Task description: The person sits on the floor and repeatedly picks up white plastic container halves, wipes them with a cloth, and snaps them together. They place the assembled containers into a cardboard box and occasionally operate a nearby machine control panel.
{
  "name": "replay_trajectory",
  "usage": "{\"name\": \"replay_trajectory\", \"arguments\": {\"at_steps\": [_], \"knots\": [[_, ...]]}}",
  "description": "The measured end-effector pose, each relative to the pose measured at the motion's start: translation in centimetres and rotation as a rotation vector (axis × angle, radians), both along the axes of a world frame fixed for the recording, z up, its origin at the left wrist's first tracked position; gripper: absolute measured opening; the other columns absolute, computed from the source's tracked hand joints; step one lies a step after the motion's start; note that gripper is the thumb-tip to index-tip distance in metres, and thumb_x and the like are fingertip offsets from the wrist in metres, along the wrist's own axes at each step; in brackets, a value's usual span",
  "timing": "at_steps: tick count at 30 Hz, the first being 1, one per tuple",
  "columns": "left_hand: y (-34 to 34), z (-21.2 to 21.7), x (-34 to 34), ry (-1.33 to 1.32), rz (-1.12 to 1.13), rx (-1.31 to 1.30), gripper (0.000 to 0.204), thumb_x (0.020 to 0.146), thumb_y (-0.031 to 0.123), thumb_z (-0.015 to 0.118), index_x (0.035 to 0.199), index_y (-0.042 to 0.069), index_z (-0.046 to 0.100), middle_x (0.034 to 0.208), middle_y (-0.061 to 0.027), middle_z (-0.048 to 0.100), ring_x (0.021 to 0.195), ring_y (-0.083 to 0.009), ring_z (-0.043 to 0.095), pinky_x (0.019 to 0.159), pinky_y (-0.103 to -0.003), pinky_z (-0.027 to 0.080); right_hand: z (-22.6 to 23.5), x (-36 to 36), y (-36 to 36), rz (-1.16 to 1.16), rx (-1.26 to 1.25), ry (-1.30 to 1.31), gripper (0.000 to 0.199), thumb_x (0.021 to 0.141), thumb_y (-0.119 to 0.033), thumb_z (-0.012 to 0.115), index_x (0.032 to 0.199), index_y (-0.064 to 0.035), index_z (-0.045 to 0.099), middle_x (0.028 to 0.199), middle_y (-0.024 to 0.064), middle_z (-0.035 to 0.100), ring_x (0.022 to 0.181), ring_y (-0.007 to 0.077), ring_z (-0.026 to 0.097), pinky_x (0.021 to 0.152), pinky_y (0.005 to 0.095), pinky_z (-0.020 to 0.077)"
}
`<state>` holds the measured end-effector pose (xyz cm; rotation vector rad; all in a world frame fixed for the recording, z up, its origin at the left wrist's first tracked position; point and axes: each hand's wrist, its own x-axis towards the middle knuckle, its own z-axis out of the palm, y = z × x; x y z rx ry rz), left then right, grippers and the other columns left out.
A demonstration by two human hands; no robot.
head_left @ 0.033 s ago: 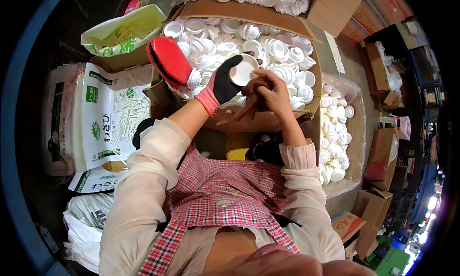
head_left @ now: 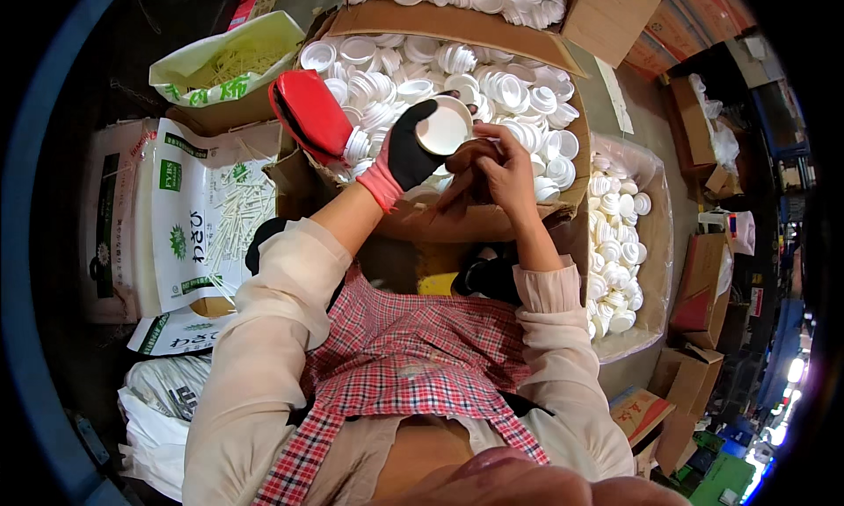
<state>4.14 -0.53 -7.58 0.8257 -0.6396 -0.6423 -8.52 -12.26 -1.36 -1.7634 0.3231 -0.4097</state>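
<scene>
While the left hand [head_left: 409,154] grips a white lid [head_left: 443,126], the right hand [head_left: 508,172] — fingers bent — pinches something brown [head_left: 468,160].

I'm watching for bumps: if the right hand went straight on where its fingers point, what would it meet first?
The right hand would probably meet the round white cap held in the gloved left hand, close ahead, though the depth between them is unclear.

Brownish-grey floor [head_left: 643,123] shows at two o'clock. Bright lights [head_left: 796,371] glow towards four. A blue strip [head_left: 25,242] curves past nine o'clock, deep shadow beside it.
</scene>
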Motion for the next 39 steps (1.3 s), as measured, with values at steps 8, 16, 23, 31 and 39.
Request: {"name": "replay_trajectory", "arguments": {"at_steps": [8, 16, 23, 31, 39], "knots": [[0.1, 3.1, -1.7, 0.306, -0.123, -0.161, 0.041, 0.093, 0.031, 0.046, 0.123, 0.005, 0.042, 0.118, -0.018, 0.053, 0.11, -0.0291, 0.054, 0.091, -0.045, 0.047, -0.3, -0.8, -0.2, 0.017, -0.58, -0.192, 0.032, 0.069, 0.008, 0.063, 0.099, -0.0052, 0.063, 0.102, 0.0088, 0.059, 0.096, 0.0267, 0.058, 0.082, 0.0316, 0.0463], [-0.3, 3.6, -1.8, 0.795, -0.467, -0.04, 0.087, 0.076, 0.079, 0.036, 0.117, 0.004, 0.051, 0.105, -0.0166, 0.059, 0.093, -0.0313, 0.059, 0.083, -0.041, 0.05, -1.2, -1.2, 3.1, 0.18, -0.68, -0.438, 0.044, 0.06, 0.011, 0.062, 0.102, -0.0048, 0.061, 0.099, 0.0101, 0.057, 0.092, 0.0283, 0.057, 0.078, 0.0346, 0.0471], [-0.4, 1.7, -2.8, 0.656, -0.71, -0.356, 0.067, 0.093, 0.059, 0.027, 0.121, 0.003, 0.05, 0.106, -0.0128, 0.058, 0.096, -0.0255, 0.057, 0.087, -0.034, 0.046, 1.4, -0.1, 2.3, -0.041, -0.944, -0.553, 0.037, 0.065, 0.007, 0.061, 0.101, -0.0032, 0.062, 0.098, 0.0118, 0.054, 0.088, 0.0269, 0.057, 0.074, 0.0322, 0.0482], [0.6, 3.8, -3.9, -0.661, 0.366, 0.253, 0.02, 0.086, 0.012, 0.051, 0.102, 0.001, 0.056, 0.084, -0.0072, 0.06, 0.077, -0.0189, 0.057, 0.073, -0.031, 0.046, 1.2, -0.2, 1.6, -0.213, -0.711, -0.451, 0.037, 0.071, 0.01, 0.057, 0.103, -0.0055, 0.063, 0.092, 0.0124, 0.055, 0.084, 0.0283, 0.058, 0.074, 0.0327, 0.048], [1.6, 5.6, -3.1, -0.223, 0.276, 0.037, 0.025, 0.089, 0.017, 0.052, 0.101, -0.002, 0.063, 0.091, -0.0068, 0.064, 0.084, -0.0111, 0.057, 0.076, -0.025, 0.045, 2.1, -0.3, 2.1, -0.238, -0.075, -0.174, 0.012, 0.083, 0.0, 0.054, 0.092, 0.0029, 0.061, 0.079, 0.004, 0.063, 0.072, 0.0088, 0.055, 0.068, 0.0239, 0.0451]]}}
